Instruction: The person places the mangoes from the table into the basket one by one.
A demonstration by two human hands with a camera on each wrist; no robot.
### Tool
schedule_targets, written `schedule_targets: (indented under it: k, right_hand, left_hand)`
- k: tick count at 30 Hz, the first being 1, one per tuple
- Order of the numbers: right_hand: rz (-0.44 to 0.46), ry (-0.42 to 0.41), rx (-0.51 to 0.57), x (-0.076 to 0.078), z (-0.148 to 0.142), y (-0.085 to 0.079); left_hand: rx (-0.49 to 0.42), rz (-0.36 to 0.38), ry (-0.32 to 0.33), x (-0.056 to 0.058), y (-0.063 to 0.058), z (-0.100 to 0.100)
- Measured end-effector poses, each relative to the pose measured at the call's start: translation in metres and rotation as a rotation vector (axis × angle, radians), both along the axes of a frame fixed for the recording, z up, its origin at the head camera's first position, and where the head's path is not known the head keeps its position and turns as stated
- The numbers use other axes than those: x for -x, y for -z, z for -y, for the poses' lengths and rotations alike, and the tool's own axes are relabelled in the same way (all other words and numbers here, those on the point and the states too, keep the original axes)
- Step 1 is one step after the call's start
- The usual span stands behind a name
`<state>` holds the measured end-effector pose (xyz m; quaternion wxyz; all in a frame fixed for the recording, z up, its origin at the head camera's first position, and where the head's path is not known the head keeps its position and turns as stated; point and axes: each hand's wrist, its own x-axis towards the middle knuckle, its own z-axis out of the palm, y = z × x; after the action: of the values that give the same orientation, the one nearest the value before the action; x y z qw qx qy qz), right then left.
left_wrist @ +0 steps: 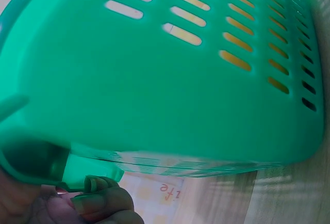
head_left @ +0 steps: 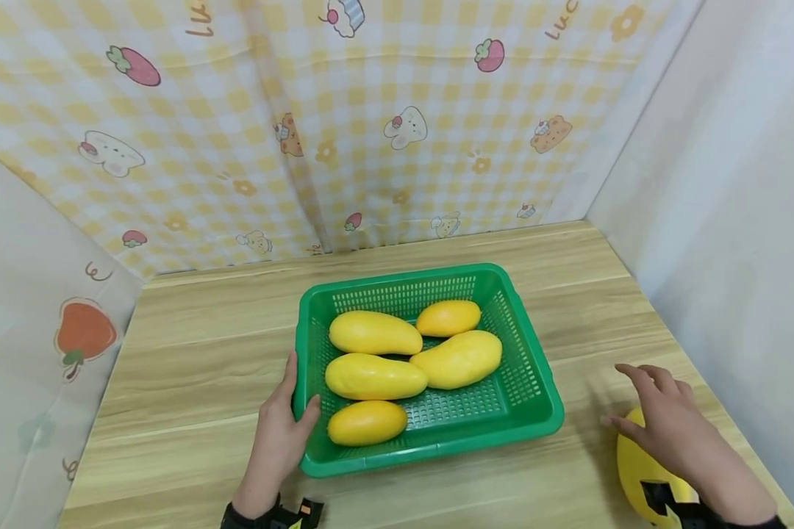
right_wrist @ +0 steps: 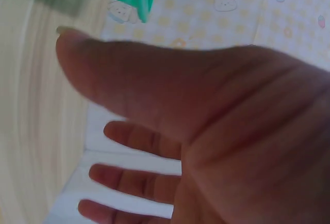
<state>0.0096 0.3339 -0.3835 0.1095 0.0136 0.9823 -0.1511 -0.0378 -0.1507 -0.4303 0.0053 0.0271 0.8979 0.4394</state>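
My left hand (head_left: 278, 433) grips the left rim of a green plastic basket (head_left: 430, 457), thumb over the rim and fingers outside. In the left wrist view the curled fingers (left_wrist: 105, 201) show beneath the basket's slotted wall (left_wrist: 129, 90). Several yellow mangoes lie in the basket, among them a large mango (head_left: 459, 360) and a smaller one (head_left: 367, 423). At the right, my right hand (head_left: 678, 426) hovers with fingers spread above a big yellow rounded object (head_left: 635, 470). The hand and wrist strap partly cover it, so its kind is unclear.
The basket stands on a light wood-grain table (head_left: 192, 367). A yellow checked curtain (head_left: 370, 169) hangs along the back edge. Pale cloth walls close off the left side and the right side (head_left: 721, 220).
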Motion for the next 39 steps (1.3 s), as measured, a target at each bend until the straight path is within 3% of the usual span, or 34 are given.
schedule_targets:
  k: [12,30,39]
  right_hand:
    - [0.223,0.179,0.033,-0.019,-0.018,0.024]
    - [0.339,0.268,0.044,-0.033,-0.019,0.051]
    - [0.345,0.281,0.024,-0.035,-0.021,0.059]
  left_hand:
    - [-0.011,0.018,0.002,0.001,-0.001,-0.001]
    - [0.0,-0.004,-0.008,-0.001,-0.002,0.0]
    - [0.002,0.004,-0.02,0.0,0.0,-0.002]
